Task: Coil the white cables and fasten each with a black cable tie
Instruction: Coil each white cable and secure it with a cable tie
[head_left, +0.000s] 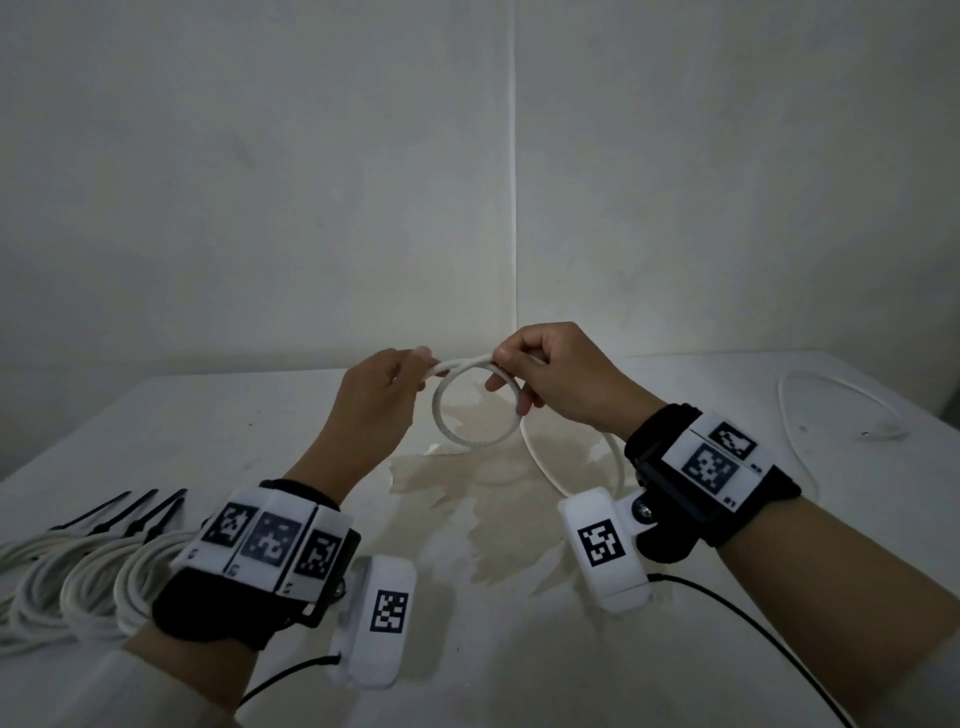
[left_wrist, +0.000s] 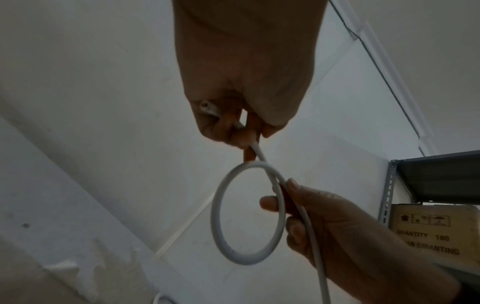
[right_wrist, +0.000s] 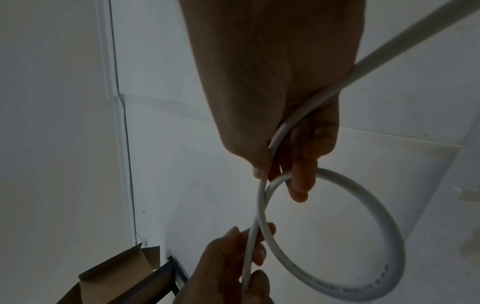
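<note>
hands (head_left: 467, 384) looping cable (head_left: 475, 415), shelf box (left_wrist: 436, 230) wrist-only

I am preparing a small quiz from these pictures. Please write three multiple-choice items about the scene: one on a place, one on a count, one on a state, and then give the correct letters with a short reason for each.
1. Where do the finished coils lie?
A. near left of the table
B. far right corner
C. on the shelf

2. How many loops does the held white cable form?
A. one
B. three
C. five

3. How is the loop held?
A. lying free on the table
B. pinched by both hands above the table
C. by one hand only

Answers:
1 A, the tied bundles lie beside the left wrist in the head view.
2 A, a single ring shows in all views.
3 B, the left hand and the right hand both pinch it at its top.
</note>
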